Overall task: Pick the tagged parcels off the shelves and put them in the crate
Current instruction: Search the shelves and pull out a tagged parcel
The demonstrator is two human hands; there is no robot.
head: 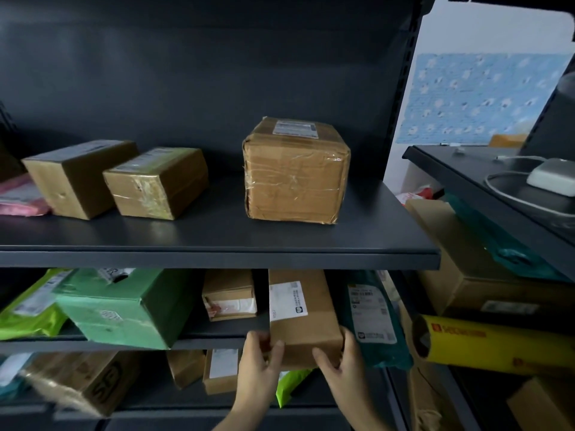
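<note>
Left hand (259, 365) and right hand (337, 362) are being clamped round box (306, 325) near end | box is being borne on middle shelf (214, 331), against teal mailer (371, 318) | risk: mailer being dragged off with the pull

The upper shelf (217, 241) gives the widest passage: a bare stretch at centre frame between the taped box (295, 172) and a smaller box (155, 181) to its left, plus the whole front strip. Lower down, the middle shelf (211, 330) is tight (the board above sits low): the brown parcel (303, 318) is hemmed by a small carton (228, 295) on its left and a teal mailer (370, 318) just beside its right, with a green box (124, 309) filling lower left and a yellow roll (497, 340) jutting in at lower right.
</note>
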